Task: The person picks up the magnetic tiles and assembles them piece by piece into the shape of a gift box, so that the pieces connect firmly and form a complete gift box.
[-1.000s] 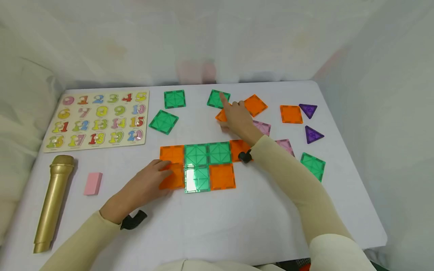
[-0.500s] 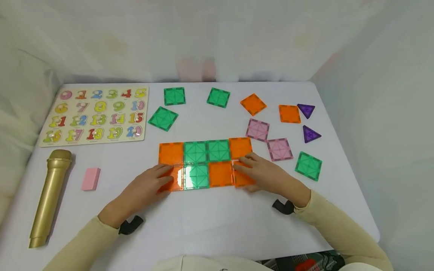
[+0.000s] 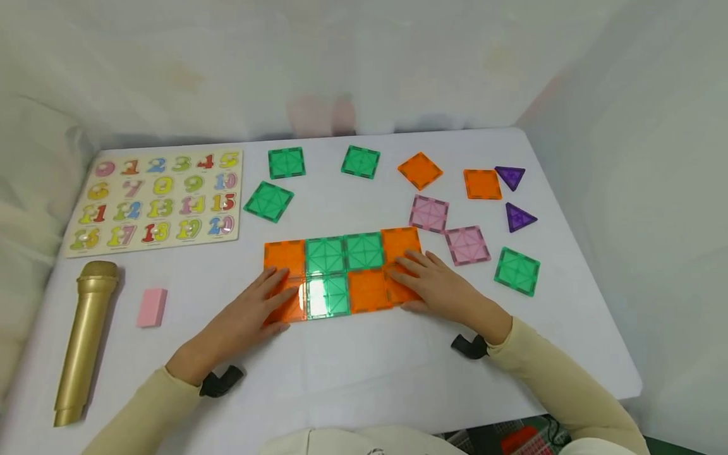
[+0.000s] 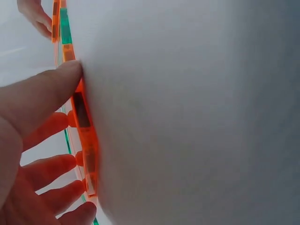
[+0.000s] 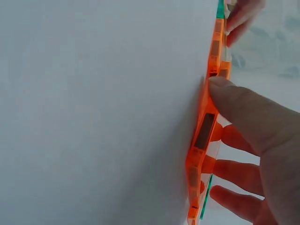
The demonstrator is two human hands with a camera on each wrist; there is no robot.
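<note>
In the head view, orange and green translucent magnetic tiles lie edge to edge in two rows. My left hand rests on the lower left orange tile, its fingers spread and fairly straight. At the opposite end my right hand presses the lower right orange tile with extended fingers. In the right wrist view, the right thumb touches that tile's near edge. The left wrist view shows the left thumb against the near edge of its own tile. Between them sit a green tile and an orange tile.
Loose green, orange and pink tiles lie behind and to the right, with purple triangles. Left are a number puzzle board, a gold microphone and a pink block. White cloth surrounds the table.
My right hand came from the loose tiles at the back with an orange tile to the lower row's right end, then slid it left against its neighbour. My left hand stayed; its fingers spread more.
</note>
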